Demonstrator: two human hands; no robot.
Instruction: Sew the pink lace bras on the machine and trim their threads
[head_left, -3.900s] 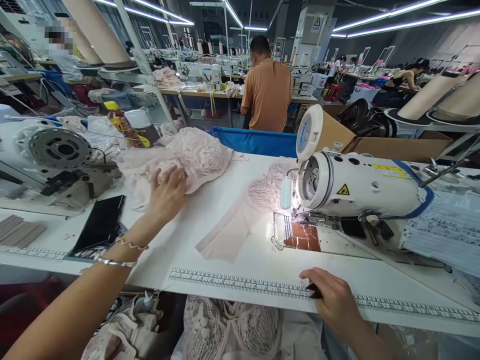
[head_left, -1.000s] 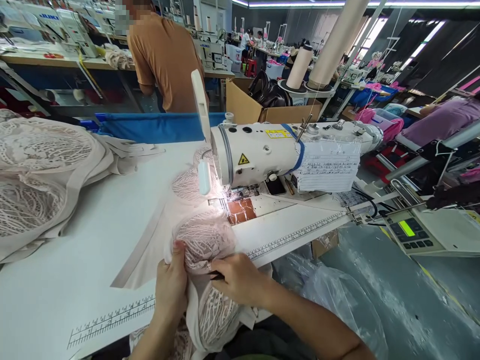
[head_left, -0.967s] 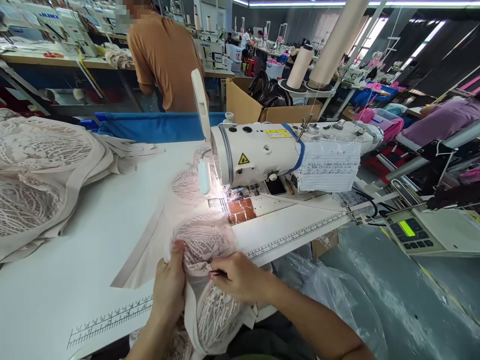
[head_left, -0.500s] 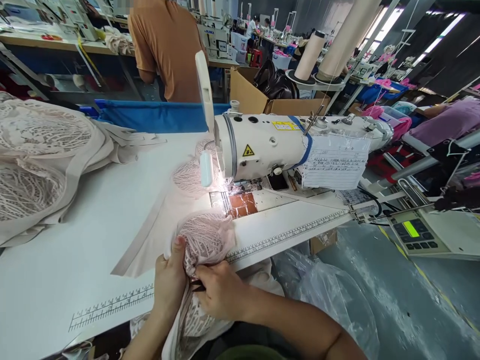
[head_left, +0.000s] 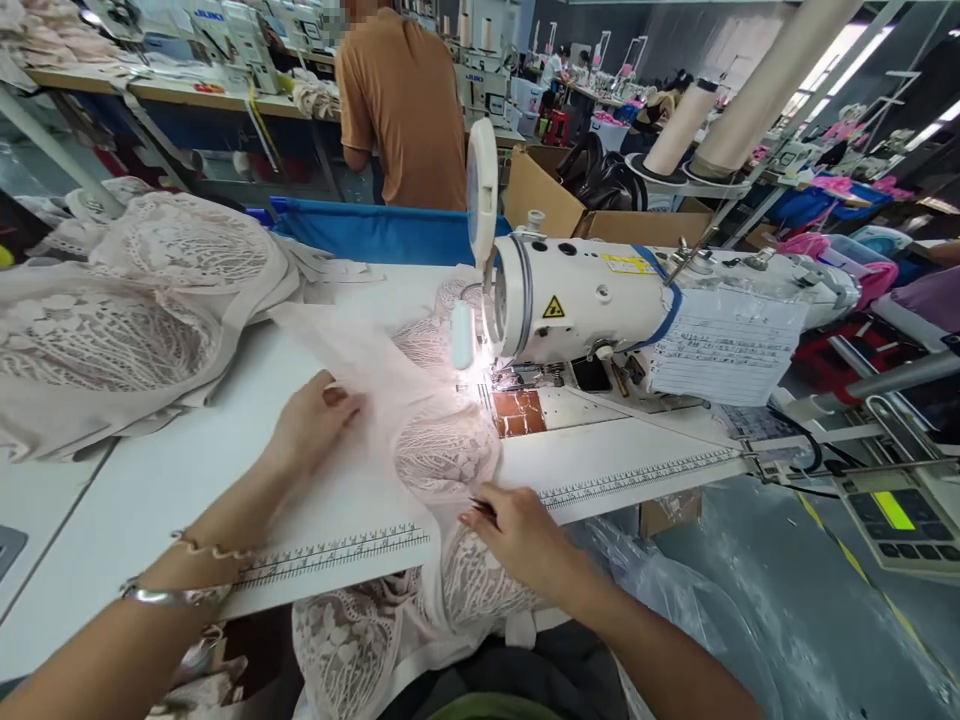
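Lace piece [head_left: 442, 450] lies before the machine [head_left: 592, 300], unsewn: your left hand [head_left: 311, 425] pinches its sheer edge, your right hand [head_left: 517, 535] grips a small dark tool [head_left: 482, 508] beside it.

Single head-worn view, looking forward and down, close over sewing table [head_left: 187, 470]

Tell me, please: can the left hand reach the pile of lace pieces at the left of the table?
Probably yes. The left hand rests beside the lace pile, with only bare table between.

White table [head_left: 187, 470] bears lace garments [head_left: 135, 320], sewing machine [head_left: 600, 300].
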